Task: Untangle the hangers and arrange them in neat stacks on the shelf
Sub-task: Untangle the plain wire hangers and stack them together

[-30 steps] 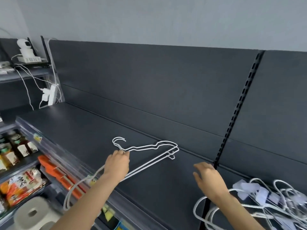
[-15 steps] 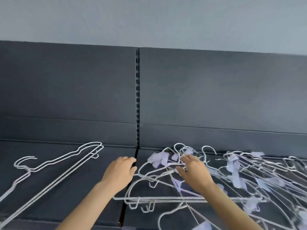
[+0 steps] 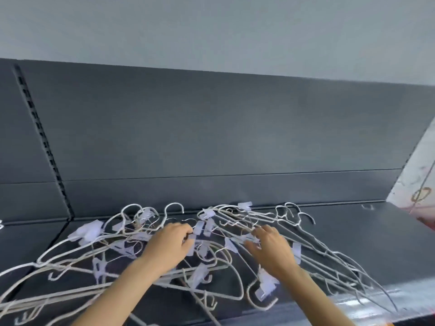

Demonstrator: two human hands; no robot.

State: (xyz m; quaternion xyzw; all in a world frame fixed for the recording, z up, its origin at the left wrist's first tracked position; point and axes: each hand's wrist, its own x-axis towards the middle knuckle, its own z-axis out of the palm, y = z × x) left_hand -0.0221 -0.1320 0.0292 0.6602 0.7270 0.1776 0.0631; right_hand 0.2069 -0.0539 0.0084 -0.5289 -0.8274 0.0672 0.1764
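A: Far left?
B: Slotted upright (image 3: pixel 44 142) on the dark back panel (image 3: pixel 211 137).
A: Task item?
B: Tangled white wire hangers (image 3: pixel 211 249) with pale clips (image 3: pixel 87 231), heaped flat across most of the dark shelf (image 3: pixel 376 243).
A: Hands?
B: Left hand (image 3: pixel 168 247) mid-pile, fingers curled, pinching wire by a clip. Right hand (image 3: pixel 273 251) near it, fingers loosely spread, resting on the wires. Blurry.
A: Far right?
B: Pale patterned panel (image 3: pixel 419 180).

Soft, even indoor light filled the scene, with faint shadows. Motion blur smeared the hangers (image 3: pixel 211 243), and wide-angle distortion bent the shelf (image 3: pixel 353 231) edges.
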